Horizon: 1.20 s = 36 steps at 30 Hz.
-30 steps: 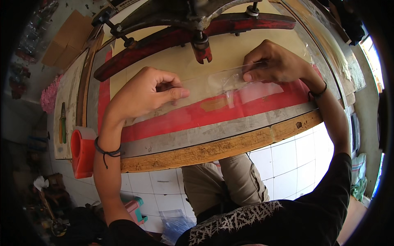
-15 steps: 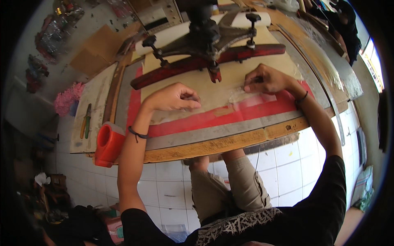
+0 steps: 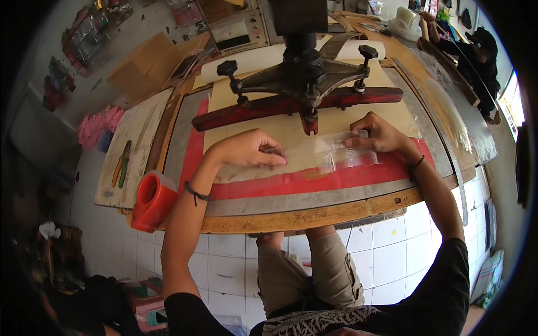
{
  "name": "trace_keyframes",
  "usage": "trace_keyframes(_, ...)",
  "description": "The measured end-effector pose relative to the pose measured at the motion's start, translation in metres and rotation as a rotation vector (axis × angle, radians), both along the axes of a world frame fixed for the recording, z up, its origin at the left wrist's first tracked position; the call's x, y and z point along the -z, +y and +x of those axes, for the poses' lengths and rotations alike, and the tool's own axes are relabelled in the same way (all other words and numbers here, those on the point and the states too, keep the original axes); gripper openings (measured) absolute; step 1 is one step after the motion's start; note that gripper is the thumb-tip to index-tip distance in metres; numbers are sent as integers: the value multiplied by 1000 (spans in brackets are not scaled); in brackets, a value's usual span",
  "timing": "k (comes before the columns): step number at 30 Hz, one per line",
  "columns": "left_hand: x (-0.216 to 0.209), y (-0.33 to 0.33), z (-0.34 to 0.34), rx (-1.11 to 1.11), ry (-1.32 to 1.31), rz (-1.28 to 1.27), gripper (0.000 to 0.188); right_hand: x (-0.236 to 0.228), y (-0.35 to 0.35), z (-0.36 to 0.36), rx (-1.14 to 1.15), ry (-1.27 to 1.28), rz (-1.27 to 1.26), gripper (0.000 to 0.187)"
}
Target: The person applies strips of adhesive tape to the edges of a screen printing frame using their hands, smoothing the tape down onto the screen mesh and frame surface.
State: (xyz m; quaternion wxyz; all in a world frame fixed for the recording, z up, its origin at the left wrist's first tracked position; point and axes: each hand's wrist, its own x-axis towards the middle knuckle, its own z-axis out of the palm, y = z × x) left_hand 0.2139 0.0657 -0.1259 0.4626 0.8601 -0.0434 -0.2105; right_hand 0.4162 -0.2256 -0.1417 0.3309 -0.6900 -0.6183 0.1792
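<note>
Near the dark metal bracket [image 3: 280,84], the right hand [image 3: 381,134] pinches clear plastic [image 3: 337,163] above a red sheet [image 3: 375,174], seemingly to steady it. The left hand [image 3: 249,148] curls nearly closed beside it, its hold unclear.

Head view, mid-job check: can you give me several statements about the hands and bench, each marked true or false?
1. The right hand pinches clear film. True.
2. The pliers lie to the right of both hands. False: the pliers lie to their left, on a pale board.
3. The red bar hangs under a dark metal frame. True.
4. The left hand grips the red bar. False: they are apart.
</note>
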Motion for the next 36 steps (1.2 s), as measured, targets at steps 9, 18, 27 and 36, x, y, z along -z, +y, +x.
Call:
trace_keyframes(9,2,0,0,-47,28,-23,32,2,-3,-1,98,65,31,49)
trace_keyframes(18,-2,3,6,29,-14,-18,31,-5,-7,3,53,20,21,39)
trace_keyframes(27,7,6,1,9,-19,9,30,-3,-11,6,-31,-123,82,20)
trace_keyframes(36,1,15,0,-22,1,-84,28,-6,-15,10,34,-275,114,24)
